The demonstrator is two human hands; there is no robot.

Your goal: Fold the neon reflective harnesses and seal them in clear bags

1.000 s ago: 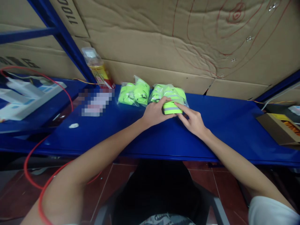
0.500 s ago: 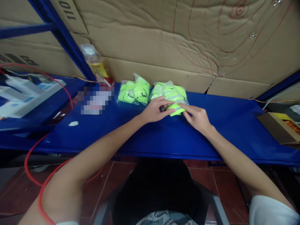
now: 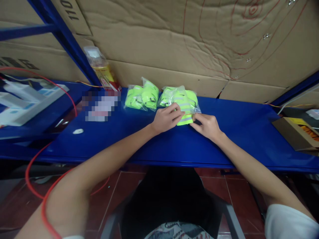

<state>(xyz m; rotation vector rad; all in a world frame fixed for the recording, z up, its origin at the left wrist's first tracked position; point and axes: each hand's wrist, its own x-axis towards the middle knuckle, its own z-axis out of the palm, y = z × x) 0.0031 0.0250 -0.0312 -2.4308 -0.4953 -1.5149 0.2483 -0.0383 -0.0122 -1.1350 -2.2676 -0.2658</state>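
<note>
While both hands meet near the back of the blue surface [image 3: 236, 139], I see the left hand [image 3: 165, 119] and the right hand [image 3: 208, 126] closed on one folded neon-yellow piece [image 3: 184, 119] with a grey reflective stripe across it. On the left, the fingers curl over the near end of the piece and pinch it against the thumb. On the right, the thumb and forefinger pinch the opposite end, with the other fingers tucked under the palm. The piece sits low between the two hands, touching or just above the surface; I cannot tell which from this angle. Directly behind it, and touching it, lies a clear bag [image 3: 180, 98] stuffed with more of the same neon-yellow material. A second bag [image 3: 142, 97] of the same kind rests just to its left, against the cardboard sheets [image 3: 199, 39] that line the back. Further left a bottle [image 3: 101, 68] with a yellow label leans beside the blue post [image 3: 67, 39]. A small white ring [image 3: 78, 131] lies alone on the surface, well apart from the hands. White boxes [image 3: 25, 103] fill the far left corner, and a red cable [image 3: 50, 189] loops down past the left forearm. At the far right edge sits an open cardboard box [image 3: 294, 134].
</note>
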